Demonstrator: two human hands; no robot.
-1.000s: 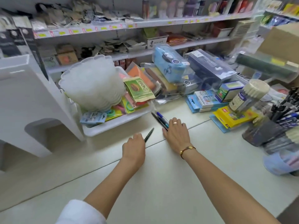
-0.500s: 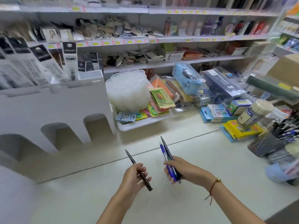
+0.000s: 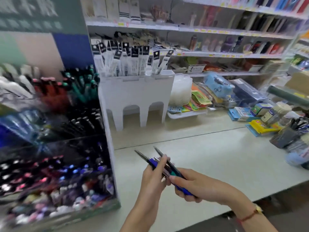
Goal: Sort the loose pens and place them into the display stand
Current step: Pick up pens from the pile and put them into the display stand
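Both my hands hold a small bunch of pens [image 3: 154,162] above the white counter [image 3: 217,164], near its front. My left hand [image 3: 153,180] pinches the pens from the left side, a dark one and a blue one among them. My right hand [image 3: 189,185] grips the lower ends of the same pens, with a blue barrel sticking out below its fingers. The tiered pen display stand [image 3: 55,134] fills the left of the view, blurred, its rows packed with black, red, green and blue pens.
A white arched organiser [image 3: 135,99] with packaged refills stands behind the stand. A white tray [image 3: 185,114] of packets, boxes and a pencil case lie at the back. More pens in a holder [image 3: 291,131] sit at the right edge. Shelves rise behind.
The pens were picked up from the counter, one in the left hand and two in the right. Now both hands have come together on one bunch, and the view has swung left to the display stand.
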